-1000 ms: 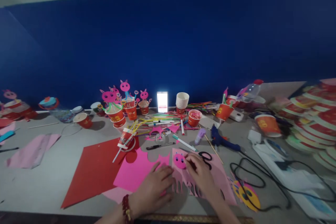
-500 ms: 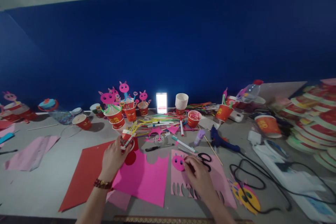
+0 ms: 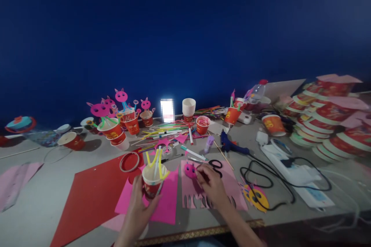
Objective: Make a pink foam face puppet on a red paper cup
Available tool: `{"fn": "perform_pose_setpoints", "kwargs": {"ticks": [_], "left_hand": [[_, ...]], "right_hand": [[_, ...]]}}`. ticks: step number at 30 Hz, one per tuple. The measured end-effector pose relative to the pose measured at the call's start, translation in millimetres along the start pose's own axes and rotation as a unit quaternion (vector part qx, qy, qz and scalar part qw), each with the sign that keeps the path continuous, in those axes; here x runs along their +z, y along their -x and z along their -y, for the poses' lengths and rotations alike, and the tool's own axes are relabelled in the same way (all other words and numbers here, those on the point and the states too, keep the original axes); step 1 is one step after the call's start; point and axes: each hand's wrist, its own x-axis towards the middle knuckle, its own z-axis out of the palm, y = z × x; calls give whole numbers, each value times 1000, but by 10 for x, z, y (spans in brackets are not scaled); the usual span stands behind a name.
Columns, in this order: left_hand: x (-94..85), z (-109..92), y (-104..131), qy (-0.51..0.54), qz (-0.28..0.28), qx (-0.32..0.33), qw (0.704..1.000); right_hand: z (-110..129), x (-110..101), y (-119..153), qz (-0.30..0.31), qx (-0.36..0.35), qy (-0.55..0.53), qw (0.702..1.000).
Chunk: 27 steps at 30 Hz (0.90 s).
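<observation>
My left hand [image 3: 138,207] is closed around a red and white paper cup [image 3: 151,187], held upright over the bright pink paper [image 3: 165,210]. Yellow pipe cleaners and a pale stick [image 3: 159,162] stand up out of the cup. Between the fingertips of my right hand [image 3: 213,186] is the edge of a small pink paper animal face [image 3: 190,170] with dark eyes. That face is above the light pink sheet [image 3: 232,195], which has cut-out slots. Black-handled scissors [image 3: 216,166] lie just beyond my right hand.
Behind my left hand are a red sheet [image 3: 87,197] and a tape roll [image 3: 129,162]. Decorated cups [image 3: 110,129] stand at the back left. A blue glue gun [image 3: 232,144] trails a black cord near a power strip [image 3: 295,177]. Stacked bowl-like pieces [image 3: 333,119] rise on the right.
The cup in my left hand has come nearer and turned upright, off the tape roll. My right hand keeps hold of the pink face. The view has swung to the right.
</observation>
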Motion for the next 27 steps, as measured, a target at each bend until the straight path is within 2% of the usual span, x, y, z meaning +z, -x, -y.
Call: {"fn": "perform_pose_setpoints", "kwargs": {"ticks": [5,8,12,15,18,22,27], "left_hand": [[-7,53,55,-43,54,22,997],[-26,97,45,-68,44,25,996],[26,184,73,-120,16,-7,993],[68,219,95,-144,20,-16,989],[83,191,105,-131,35,-12,991],[101,124,121,-115,24,-9,993],[189,96,145,-134,21,-2,991]], "right_hand": [[22,-9,20,-14,-6,6,1000],[17,-15,24,-21,-11,24,999],[-13,-20,32,-16,-10,46,999],[-20,-23,53,-7,-19,68,997],[-5,-20,74,5,-31,92,995],[6,-8,73,21,-23,89,996],[-11,-32,58,1,-4,119,993]]}}
